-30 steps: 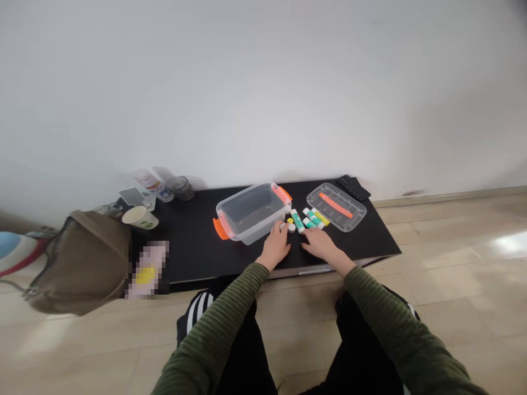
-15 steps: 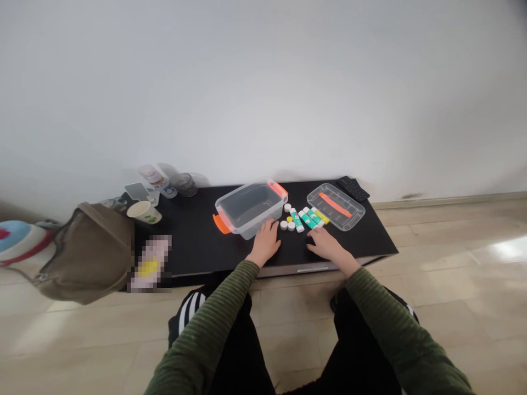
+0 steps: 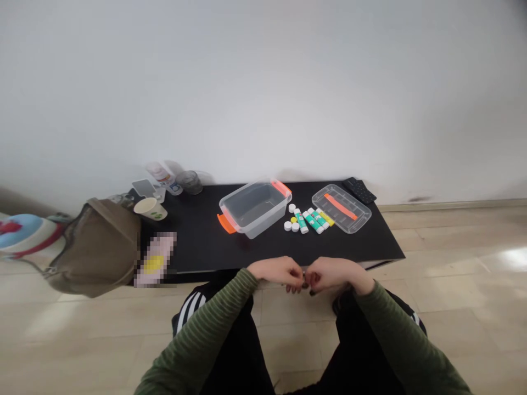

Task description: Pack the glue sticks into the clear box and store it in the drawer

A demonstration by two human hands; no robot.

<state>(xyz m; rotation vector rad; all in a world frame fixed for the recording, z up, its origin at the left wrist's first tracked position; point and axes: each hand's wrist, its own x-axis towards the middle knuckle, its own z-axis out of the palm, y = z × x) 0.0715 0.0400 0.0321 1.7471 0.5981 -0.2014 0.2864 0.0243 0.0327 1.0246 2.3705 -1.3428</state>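
My left hand (image 3: 284, 273) and my right hand (image 3: 327, 274) meet at the front edge of the black cabinet (image 3: 197, 241). Their fingers curl down around the drawer handle (image 3: 304, 272), mostly covered by the hands. Behind them on the top lie several green-and-white glue sticks (image 3: 315, 220) and a yellow one (image 3: 326, 217). Beside these stand white caps (image 3: 287, 226) and a yellow cap (image 3: 293, 220). A clear plastic box (image 3: 263, 222) with orange latches is open to the left. Its clear lid (image 3: 354, 222), with an orange handle, rests to the right.
A black keypad-like object (image 3: 359, 190) lies at the back right. At the left are a paper cup (image 3: 151, 209), a glass (image 3: 190, 182), a spray can (image 3: 164, 178), a brown bag (image 3: 99, 247) and a blurred pink packet (image 3: 158, 249). A wall rises behind.
Both hands have drawn back from beside the box and glue sticks to the cabinet's front edge. They have come together, fingers curling at the drawer handle. The view has shifted slightly.
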